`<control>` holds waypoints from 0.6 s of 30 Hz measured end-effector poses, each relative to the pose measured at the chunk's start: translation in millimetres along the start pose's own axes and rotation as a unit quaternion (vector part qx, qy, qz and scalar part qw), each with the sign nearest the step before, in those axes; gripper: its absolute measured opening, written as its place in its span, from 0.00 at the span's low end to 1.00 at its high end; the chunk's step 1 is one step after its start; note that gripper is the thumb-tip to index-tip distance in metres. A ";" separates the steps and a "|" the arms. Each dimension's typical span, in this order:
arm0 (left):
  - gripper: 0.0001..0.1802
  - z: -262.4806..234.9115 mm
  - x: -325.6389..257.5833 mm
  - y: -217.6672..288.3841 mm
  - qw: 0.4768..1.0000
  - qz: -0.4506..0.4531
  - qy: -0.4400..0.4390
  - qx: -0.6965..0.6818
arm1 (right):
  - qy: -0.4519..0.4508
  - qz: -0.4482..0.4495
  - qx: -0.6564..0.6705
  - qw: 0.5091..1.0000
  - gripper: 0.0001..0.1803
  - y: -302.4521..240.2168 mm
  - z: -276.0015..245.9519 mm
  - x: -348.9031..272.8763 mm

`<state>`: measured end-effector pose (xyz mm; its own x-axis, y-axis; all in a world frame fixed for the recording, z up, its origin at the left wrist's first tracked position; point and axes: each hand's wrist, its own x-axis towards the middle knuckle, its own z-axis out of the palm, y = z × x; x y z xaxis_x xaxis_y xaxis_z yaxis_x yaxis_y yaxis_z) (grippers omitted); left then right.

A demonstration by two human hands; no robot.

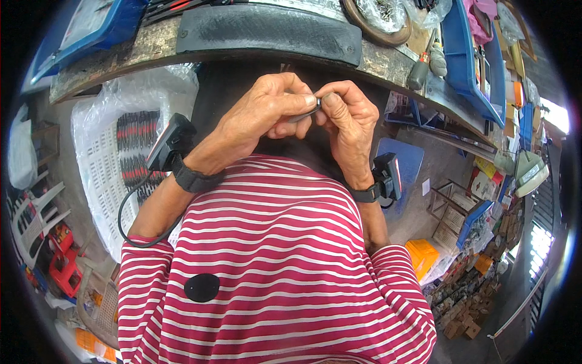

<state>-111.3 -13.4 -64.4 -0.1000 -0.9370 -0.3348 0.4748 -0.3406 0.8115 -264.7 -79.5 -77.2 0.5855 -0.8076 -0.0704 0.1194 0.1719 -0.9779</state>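
My left hand (260, 115) and my right hand (345, 118) meet in front of my chest, just below the edge of the workbench (121, 57). Between their fingertips they pinch a small dark metal part (306, 112), thin and slightly curved. Most of the part is hidden by my fingers. Each wrist wears a black strap with a small black device, the left one (170, 142) trailing a black cable. My red and white striped shirt fills the lower middle of the view.
A long black rubber-like strip (267, 27) lies on the workbench. Blue trays (470, 60) sit at the right and far left of the bench. A white plastic crate in a clear bag (115, 164) stands on the floor at left. Shelves with boxes crowd the right.
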 end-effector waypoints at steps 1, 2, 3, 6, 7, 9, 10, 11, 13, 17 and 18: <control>0.13 0.0 0.6 -0.2 1.000 0.000 0.001 0.001 | 0.012 -0.014 -0.015 1.000 0.07 0.4 1.6 -0.6; 0.13 -0.3 1.1 -0.5 1.000 0.000 0.002 0.001 | 0.017 -0.026 -0.019 0.999 0.07 0.7 2.7 -1.0; 0.13 -1.0 1.6 -0.9 1.000 -0.002 0.002 -0.003 | 0.021 -0.038 -0.024 0.999 0.07 0.8 3.5 -1.3; 0.12 -1.9 2.0 -1.9 1.000 -0.003 0.001 -0.010 | 0.005 -0.012 -0.021 1.000 0.07 -3.2 2.5 -1.6; 0.12 -1.5 1.0 -1.9 1.000 0.003 -0.001 -0.009 | -0.003 0.003 -0.018 1.000 0.07 -5.9 1.2 -0.2; 0.11 -0.7 1.7 -0.2 1.000 0.021 -0.009 -0.009 | -0.012 0.054 -0.078 0.995 0.09 -14.8 -2.0 0.3; 0.11 0.7 1.3 0.8 1.000 0.014 0.002 -0.012 | -0.020 0.036 -0.102 0.994 0.09 -18.6 -2.6 2.6; 0.11 2.6 1.0 1.9 1.000 0.009 0.011 -0.019 | -0.024 0.018 -0.126 0.992 0.09 -22.6 -2.9 5.4; 0.10 4.4 2.2 5.9 1.000 0.012 0.017 -0.009 | 0.002 0.002 -0.181 0.984 0.08 -33.7 -5.2 10.8; 0.10 3.7 2.2 14.1 1.000 0.008 0.023 0.004 | 0.068 -0.116 -0.274 0.952 0.06 -54.9 -15.7 39.4; 0.10 3.2 2.1 15.4 1.000 0.012 0.024 0.011 | 0.083 -0.124 -0.308 0.940 0.06 -60.9 -20.4 47.1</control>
<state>-106.9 -20.8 -51.1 -0.0465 -0.9401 -0.3376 0.4564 -0.3206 0.8300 -260.8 -139.5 -25.0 0.4621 -0.8652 0.1944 -0.2803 -0.3505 -0.8936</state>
